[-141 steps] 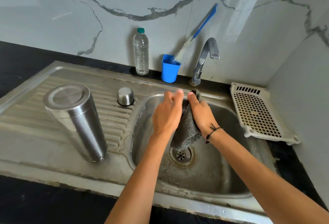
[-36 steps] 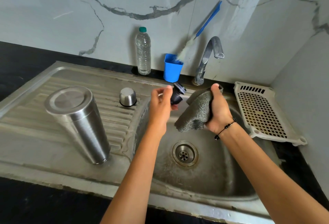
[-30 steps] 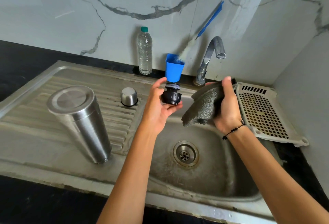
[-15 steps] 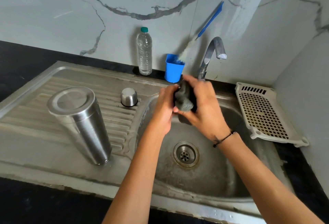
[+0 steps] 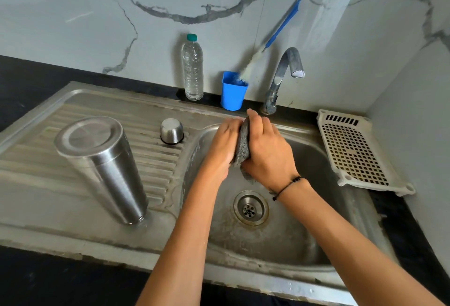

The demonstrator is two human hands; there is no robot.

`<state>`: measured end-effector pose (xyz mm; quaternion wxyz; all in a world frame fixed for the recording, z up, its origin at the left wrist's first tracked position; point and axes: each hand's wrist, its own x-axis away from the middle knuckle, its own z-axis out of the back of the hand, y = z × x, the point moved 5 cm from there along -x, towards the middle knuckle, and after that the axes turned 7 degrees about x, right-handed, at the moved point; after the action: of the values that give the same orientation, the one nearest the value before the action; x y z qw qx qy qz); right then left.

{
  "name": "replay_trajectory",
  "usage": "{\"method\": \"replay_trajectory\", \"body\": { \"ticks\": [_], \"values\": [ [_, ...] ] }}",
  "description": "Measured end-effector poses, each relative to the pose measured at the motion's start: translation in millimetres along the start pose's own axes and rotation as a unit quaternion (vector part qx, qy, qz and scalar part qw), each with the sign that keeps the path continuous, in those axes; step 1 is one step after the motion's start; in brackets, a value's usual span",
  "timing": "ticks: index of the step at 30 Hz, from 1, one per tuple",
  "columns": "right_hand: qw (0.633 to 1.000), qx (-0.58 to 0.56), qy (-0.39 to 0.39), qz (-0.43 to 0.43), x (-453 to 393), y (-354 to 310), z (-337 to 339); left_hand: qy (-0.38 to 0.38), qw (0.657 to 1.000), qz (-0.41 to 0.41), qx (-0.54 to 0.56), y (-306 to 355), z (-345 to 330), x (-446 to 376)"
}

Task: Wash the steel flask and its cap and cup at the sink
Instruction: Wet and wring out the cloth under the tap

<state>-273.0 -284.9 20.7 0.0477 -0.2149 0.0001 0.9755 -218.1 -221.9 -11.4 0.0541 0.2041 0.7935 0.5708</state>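
Over the sink (image 5: 275,279) basin, the left hand (image 5: 222,150) and right hand (image 5: 266,152) press together, both curled around a grey scrub cloth (image 5: 243,145) — the cap is hidden inside, if there at all. On the ribbed drainboard stands the steel flask (image 5: 104,167), brushed and shiny, upside down; farther back sits the small steel cup (image 5: 171,131), inverted too.

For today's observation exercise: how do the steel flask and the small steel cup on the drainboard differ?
The steel flask is tall and slightly tapered; the steel cup is short and squat. The flask stands nearer the front edge, the cup farther back, closer to the basin. Both are brushed steel, seemingly upside down, and untouched by either hand.
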Motion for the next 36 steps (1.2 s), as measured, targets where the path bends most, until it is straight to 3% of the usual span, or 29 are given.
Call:
{"method": "replay_trajectory", "body": {
  "ticks": [7, 9, 12, 16, 19, 20, 21, 24, 26, 28, 31, 33, 36],
  "values": [
    [0.984, -0.13, -0.111, -0.054, -24.8, 14.3, 17.5, -0.026, 0.994, -0.084, -0.06, 10.7, -6.8, 5.6],
    [0.954, -0.212, -0.181, -0.109, -26.0, 20.6, 14.3, -0.022, 0.988, -0.111, -0.107, 12.1, -7.2, 5.7],
    [0.825, -0.438, -0.3, -0.193, -14.6, 27.6, -2.1, -0.042, 0.966, -0.169, -0.191, 16.2, -10.7, 6.3],
    [0.657, -0.59, -0.409, -0.23, 4.5, 24.2, -17.1, -0.08, 0.947, -0.221, -0.217, 16.5, -12.3, 9.3],
    [0.59, -0.632, -0.435, -0.252, 13.5, 22.2, -21.4, -0.081, 0.957, -0.221, -0.17, 12.8, -9.0, 9.7],
    [0.595, -0.63, -0.43, -0.253, 14.3, 22.2, -22.1, -0.081, 0.964, -0.205, -0.149, 12.1, -8.1, 9.0],
    [0.626, -0.613, -0.413, -0.249, 12.8, 24.4, -23.0, -0.075, 0.972, -0.177, -0.131, 9.7, -5.9, 6.1],
    [0.837, -0.411, -0.314, -0.18, 0.8, 31.8, -17.3, 0.011, 0.982, -0.074, -0.174, 1.1, 12.4, -5.0],
    [0.931, -0.243, -0.257, -0.093, -5.7, 26.1, -11.5, 0.026, 0.971, -0.02, -0.238, -3.5, 20.0, -6.3],
    [0.965, -0.143, -0.215, -0.044, -8.4, 20.9, -12.1, 0.015, 0.975, -0.002, -0.222, -7.5, 20.1, -5.5],
    [0.982, -0.077, -0.169, -0.028, -8.2, 16.5, -11.9, 0.067, 0.978, -0.005, -0.196, -8.4, 24.7, -9.4],
    [0.997, -0.004, -0.079, 0.011, -4.3, 9.8, -8.1, 0.117, 0.981, 0.033, -0.151, -9.4, 29.6, -11.0],
    [0.992, 0.108, 0.024, 0.059, 3.7, -3.1, -8.2, 0.127, 0.985, 0.101, -0.065, -13.0, 27.0, -9.2]
  ]
}}
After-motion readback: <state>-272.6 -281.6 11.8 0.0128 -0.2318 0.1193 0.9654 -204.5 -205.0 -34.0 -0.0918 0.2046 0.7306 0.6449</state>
